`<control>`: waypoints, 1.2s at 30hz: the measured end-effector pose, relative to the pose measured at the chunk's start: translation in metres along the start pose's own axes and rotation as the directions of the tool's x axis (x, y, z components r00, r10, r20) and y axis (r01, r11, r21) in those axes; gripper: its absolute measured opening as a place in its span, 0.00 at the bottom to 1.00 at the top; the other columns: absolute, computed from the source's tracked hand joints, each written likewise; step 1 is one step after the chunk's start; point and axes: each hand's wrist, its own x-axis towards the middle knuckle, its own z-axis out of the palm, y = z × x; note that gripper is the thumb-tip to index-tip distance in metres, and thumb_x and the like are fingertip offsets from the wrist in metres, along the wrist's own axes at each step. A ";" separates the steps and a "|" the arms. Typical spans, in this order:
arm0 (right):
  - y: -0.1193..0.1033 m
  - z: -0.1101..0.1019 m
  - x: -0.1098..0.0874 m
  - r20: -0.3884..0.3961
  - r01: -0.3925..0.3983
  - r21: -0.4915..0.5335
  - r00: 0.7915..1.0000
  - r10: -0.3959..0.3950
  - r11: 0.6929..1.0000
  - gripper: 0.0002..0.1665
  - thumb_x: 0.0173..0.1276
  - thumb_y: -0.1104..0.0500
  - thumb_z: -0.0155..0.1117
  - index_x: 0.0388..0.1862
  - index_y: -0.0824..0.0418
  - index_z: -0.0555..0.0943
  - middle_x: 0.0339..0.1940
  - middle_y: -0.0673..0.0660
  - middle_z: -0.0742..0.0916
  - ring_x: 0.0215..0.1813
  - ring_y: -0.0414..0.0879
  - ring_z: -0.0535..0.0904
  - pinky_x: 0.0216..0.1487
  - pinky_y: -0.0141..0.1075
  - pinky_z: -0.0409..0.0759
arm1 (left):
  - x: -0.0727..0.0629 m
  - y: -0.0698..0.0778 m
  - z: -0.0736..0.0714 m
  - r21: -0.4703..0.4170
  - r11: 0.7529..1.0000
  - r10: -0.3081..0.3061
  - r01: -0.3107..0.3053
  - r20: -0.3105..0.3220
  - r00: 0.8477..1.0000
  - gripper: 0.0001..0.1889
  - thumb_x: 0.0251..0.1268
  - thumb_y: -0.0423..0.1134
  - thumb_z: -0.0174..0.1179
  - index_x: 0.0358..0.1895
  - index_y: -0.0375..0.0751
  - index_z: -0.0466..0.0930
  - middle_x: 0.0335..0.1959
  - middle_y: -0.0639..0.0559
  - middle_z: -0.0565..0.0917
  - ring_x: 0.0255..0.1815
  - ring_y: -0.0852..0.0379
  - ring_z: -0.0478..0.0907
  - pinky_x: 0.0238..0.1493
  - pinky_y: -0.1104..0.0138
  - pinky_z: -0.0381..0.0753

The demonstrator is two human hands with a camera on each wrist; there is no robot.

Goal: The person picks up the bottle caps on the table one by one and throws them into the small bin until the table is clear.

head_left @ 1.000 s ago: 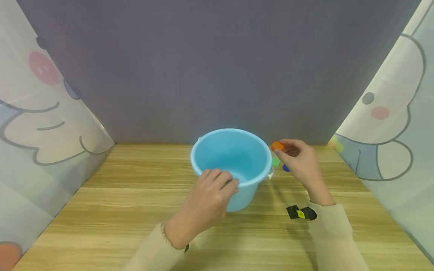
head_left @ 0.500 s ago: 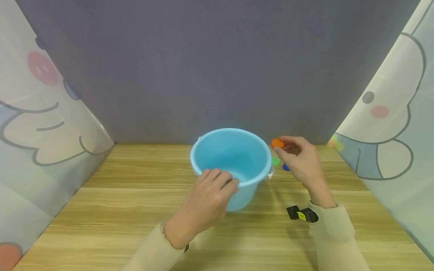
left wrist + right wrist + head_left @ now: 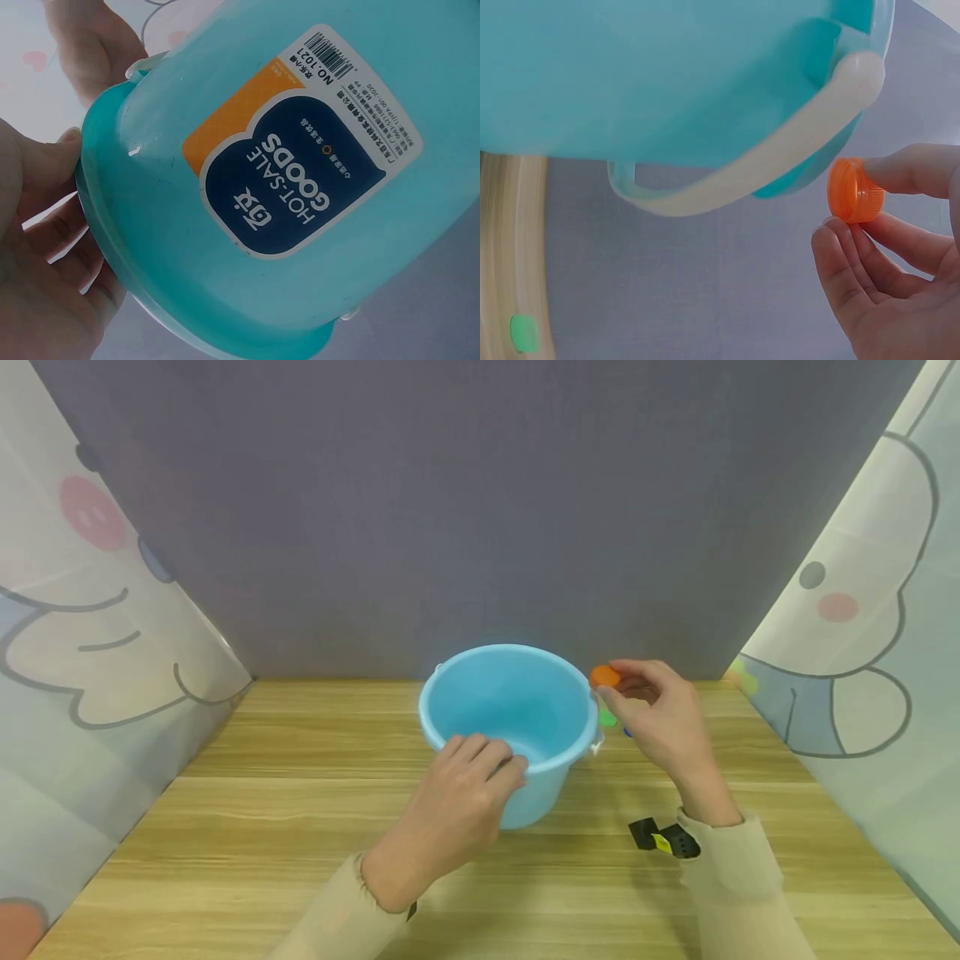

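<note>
One orange cap (image 3: 855,190): in the air near the right side of the rim of the bucket (image 3: 542,795), above the table (image 3: 300,835); a gap between cap and bucket showed from the right wrist.
Right hand (image 3: 663,722): pinched the cap between thumb and fingers.
Left hand (image 3: 457,802): clamped on the near rim of the bucket, fingers hooked over the edge.
Head view: alone gave the bucket's inside, plus a blue piece (image 3: 628,732) mostly hidden behind the right hand.
Left wrist view: alone gave the sticker (image 3: 300,142) on the bucket wall, orange and navy, reading HOT-SALE GOODS, NO. 1021, with barcode.
Right wrist view: gave the white handle's (image 3: 757,154) full curve; green piece (image 3: 607,717) seen here and from the head.
Cap's look: bright orange, short, round; fine ridges around the side, clear only from the right wrist.
</note>
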 end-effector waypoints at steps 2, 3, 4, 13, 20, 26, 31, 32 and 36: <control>-0.002 0.001 -0.001 0.003 0.009 0.005 1.000 -0.009 1.000 0.22 0.68 0.60 0.70 0.59 0.67 0.82 0.49 0.58 0.84 0.46 0.42 0.80 0.50 0.23 0.77 | 0.000 0.000 0.000 0.000 1.000 -0.003 0.003 0.005 1.000 0.05 0.66 0.35 0.67 0.41 0.38 0.83 0.34 0.51 0.80 0.35 0.51 0.74 0.36 0.65 0.72; -0.003 0.002 -0.001 0.005 0.015 0.005 1.000 -0.015 1.000 0.22 0.68 0.60 0.70 0.58 0.67 0.82 0.49 0.58 0.84 0.46 0.42 0.80 0.50 0.24 0.78 | 0.000 0.000 0.000 0.001 1.000 -0.004 0.004 0.006 1.000 0.05 0.65 0.35 0.67 0.41 0.38 0.83 0.34 0.51 0.80 0.35 0.51 0.74 0.36 0.65 0.72; -0.004 0.003 -0.001 0.006 0.023 0.006 1.000 -0.023 1.000 0.21 0.68 0.61 0.70 0.58 0.67 0.82 0.49 0.58 0.84 0.46 0.43 0.80 0.50 0.24 0.78 | 0.000 0.000 0.000 0.004 1.000 -0.004 0.004 0.006 1.000 0.05 0.65 0.35 0.67 0.41 0.38 0.83 0.34 0.51 0.79 0.35 0.51 0.74 0.36 0.65 0.72; -0.010 0.007 -0.005 -0.001 0.101 0.031 0.995 -0.101 0.994 0.19 0.66 0.66 0.70 0.56 0.69 0.83 0.48 0.59 0.84 0.45 0.41 0.80 0.49 0.23 0.78 | 0.000 0.000 0.000 0.012 1.000 -0.003 0.003 0.012 1.000 0.06 0.65 0.35 0.68 0.41 0.38 0.83 0.34 0.51 0.79 0.35 0.51 0.74 0.36 0.65 0.71; -0.015 0.009 -0.007 0.001 0.129 0.053 0.992 -0.129 0.990 0.19 0.66 0.67 0.71 0.55 0.68 0.83 0.47 0.58 0.84 0.44 0.41 0.81 0.50 0.26 0.79 | 0.000 0.000 0.001 0.013 1.000 -0.001 0.001 0.006 1.000 0.06 0.64 0.34 0.68 0.41 0.38 0.83 0.34 0.51 0.79 0.35 0.51 0.74 0.36 0.65 0.72; -0.017 0.013 -0.008 -0.003 0.175 0.091 0.984 -0.175 0.980 0.18 0.64 0.69 0.71 0.54 0.69 0.84 0.47 0.58 0.85 0.44 0.41 0.81 0.50 0.27 0.80 | -0.001 0.000 0.001 0.009 1.000 -0.005 0.005 0.009 1.000 0.06 0.63 0.34 0.69 0.41 0.38 0.83 0.34 0.50 0.79 0.35 0.51 0.74 0.36 0.65 0.72; -0.019 0.016 -0.009 0.004 0.193 0.114 0.981 -0.195 0.975 0.18 0.64 0.69 0.72 0.54 0.69 0.84 0.46 0.58 0.85 0.44 0.41 0.82 0.51 0.27 0.80 | -0.001 0.000 0.002 0.005 1.000 -0.007 0.007 0.015 1.000 0.07 0.63 0.34 0.69 0.41 0.38 0.83 0.35 0.50 0.79 0.36 0.51 0.74 0.36 0.65 0.72; -0.019 0.016 -0.009 0.006 0.193 0.115 0.981 -0.195 0.974 0.18 0.64 0.69 0.72 0.54 0.69 0.84 0.47 0.58 0.85 0.44 0.41 0.82 0.51 0.28 0.80 | -0.001 0.000 0.002 0.006 1.000 -0.007 0.007 0.016 1.000 0.07 0.63 0.34 0.69 0.41 0.38 0.83 0.35 0.50 0.79 0.36 0.51 0.74 0.36 0.65 0.72; -0.022 0.017 -0.011 0.016 0.187 0.111 0.982 -0.190 0.976 0.18 0.65 0.68 0.72 0.54 0.68 0.84 0.47 0.57 0.84 0.45 0.42 0.82 0.51 0.28 0.80 | -0.001 0.000 0.001 0.014 1.000 -0.004 0.004 0.013 1.000 0.07 0.63 0.34 0.70 0.41 0.38 0.83 0.34 0.50 0.79 0.36 0.51 0.74 0.36 0.65 0.72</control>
